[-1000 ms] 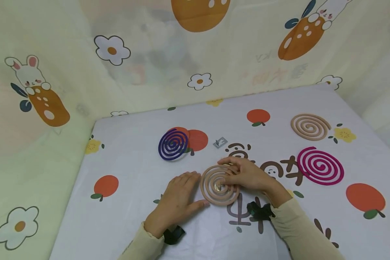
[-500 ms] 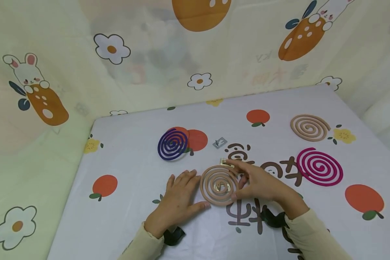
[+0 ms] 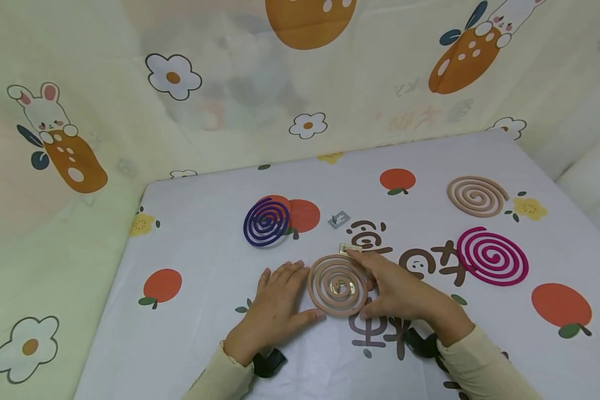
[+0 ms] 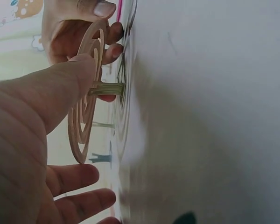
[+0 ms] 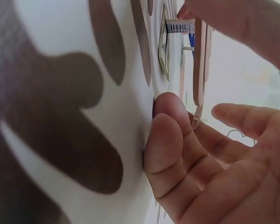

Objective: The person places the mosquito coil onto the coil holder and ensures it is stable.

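Note:
A tan mosquito coil (image 3: 325, 303) lies level between my hands, propped above the table on a gold metal stand (image 3: 349, 288) that shows through its middle. Beside its left edge, my left hand (image 3: 275, 303) rests with fingers spread, the thumb tip right at the rim. My right hand (image 3: 397, 286) is loosely bent around the coil's right side. Its index fingertip overlaps a second small gold metal stand (image 3: 347, 248) at the far edge, and its thumb is by the near right rim. In the left wrist view, an upright gold tab (image 4: 107, 88) bridges coil and table.
A purple coil (image 3: 250, 233) stands raised at the back left, near a loose silver metal stand (image 3: 339, 220). To the right lie a magenta coil (image 3: 495, 256) and another tan coil (image 3: 475, 195). A printed cloth covers the table (image 3: 190, 344) and hangs behind it.
My right hand has moved off the coil's centre to its right edge, uncovering the centre stand and the gold stand at the far edge. The left hand stays nearly still.

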The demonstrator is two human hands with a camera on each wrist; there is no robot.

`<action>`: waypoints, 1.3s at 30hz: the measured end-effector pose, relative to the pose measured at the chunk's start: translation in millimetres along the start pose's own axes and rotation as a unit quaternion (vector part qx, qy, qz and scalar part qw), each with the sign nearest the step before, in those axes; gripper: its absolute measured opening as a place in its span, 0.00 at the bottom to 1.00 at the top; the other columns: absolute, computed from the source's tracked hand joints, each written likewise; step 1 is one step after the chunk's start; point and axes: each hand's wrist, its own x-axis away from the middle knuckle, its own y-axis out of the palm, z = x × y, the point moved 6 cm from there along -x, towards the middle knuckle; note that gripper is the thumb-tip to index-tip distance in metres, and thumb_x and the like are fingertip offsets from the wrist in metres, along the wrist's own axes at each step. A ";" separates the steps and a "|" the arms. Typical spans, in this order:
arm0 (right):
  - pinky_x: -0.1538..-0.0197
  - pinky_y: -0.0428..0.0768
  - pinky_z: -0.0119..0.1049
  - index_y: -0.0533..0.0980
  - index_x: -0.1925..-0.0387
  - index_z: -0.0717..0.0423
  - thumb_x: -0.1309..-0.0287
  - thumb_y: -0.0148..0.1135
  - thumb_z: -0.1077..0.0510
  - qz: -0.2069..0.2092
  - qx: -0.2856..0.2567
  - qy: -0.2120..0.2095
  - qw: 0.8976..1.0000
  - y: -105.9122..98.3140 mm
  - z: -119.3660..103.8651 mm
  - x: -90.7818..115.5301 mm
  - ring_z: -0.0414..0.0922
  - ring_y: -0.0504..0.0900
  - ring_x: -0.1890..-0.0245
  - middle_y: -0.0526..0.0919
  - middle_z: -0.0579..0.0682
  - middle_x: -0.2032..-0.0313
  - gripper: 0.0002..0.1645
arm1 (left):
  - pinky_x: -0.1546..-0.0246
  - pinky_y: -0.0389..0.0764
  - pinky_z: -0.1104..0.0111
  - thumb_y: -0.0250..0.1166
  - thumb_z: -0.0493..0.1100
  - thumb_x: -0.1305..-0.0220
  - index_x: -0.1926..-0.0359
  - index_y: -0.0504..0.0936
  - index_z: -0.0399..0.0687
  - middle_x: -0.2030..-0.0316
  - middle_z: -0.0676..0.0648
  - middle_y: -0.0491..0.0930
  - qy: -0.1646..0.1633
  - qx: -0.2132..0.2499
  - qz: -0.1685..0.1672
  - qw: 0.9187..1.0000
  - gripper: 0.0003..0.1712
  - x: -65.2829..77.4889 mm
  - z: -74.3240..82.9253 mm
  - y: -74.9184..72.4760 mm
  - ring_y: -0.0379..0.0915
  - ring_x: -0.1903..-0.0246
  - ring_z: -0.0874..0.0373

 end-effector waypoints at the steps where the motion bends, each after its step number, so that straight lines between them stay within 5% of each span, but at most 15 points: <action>1: 0.56 0.79 0.36 0.57 0.19 0.57 0.62 0.87 0.64 0.001 0.005 0.000 1.000 -0.1 -0.8 0.2 0.43 0.76 0.61 0.73 0.55 0.42 0.69 | 0.28 0.56 0.33 0.71 0.69 0.39 0.26 0.70 0.45 0.27 0.42 0.70 0.001 0.000 0.001 1.000 0.50 -0.1 0.2 -0.1 0.62 0.26 0.43; 10: 0.58 0.80 0.34 0.58 0.20 0.60 0.61 0.86 0.67 0.013 0.017 -0.012 1.000 -0.4 -0.8 1.9 0.41 0.76 0.62 0.73 0.57 0.39 0.67 | 0.29 0.57 0.34 0.71 0.70 0.39 0.25 0.70 0.47 0.27 0.42 0.71 0.003 -0.003 0.003 1.000 0.50 -0.5 0.8 1.1 0.62 0.26 0.43; 17: 0.62 0.83 0.33 0.59 0.21 0.62 0.60 0.85 0.68 0.015 -0.028 -0.010 0.999 -1.2 -0.4 4.4 0.42 0.79 0.61 0.71 0.63 0.34 0.66 | 0.27 0.55 0.34 0.70 0.70 0.39 0.25 0.70 0.47 0.26 0.42 0.68 -0.003 0.001 -0.008 1.000 0.50 -0.5 0.0 3.9 0.58 0.24 0.42; 39: 0.54 0.87 0.36 0.59 0.23 0.68 0.57 0.87 0.60 -0.008 -0.119 0.008 0.993 1.8 2.1 5.9 0.47 0.81 0.53 0.68 0.68 0.31 0.64 | 0.25 0.49 0.36 0.73 0.67 0.41 0.28 0.74 0.46 0.24 0.43 0.66 -0.015 0.040 -0.036 0.998 0.48 -1.4 -3.4 4.9 0.54 0.22 0.42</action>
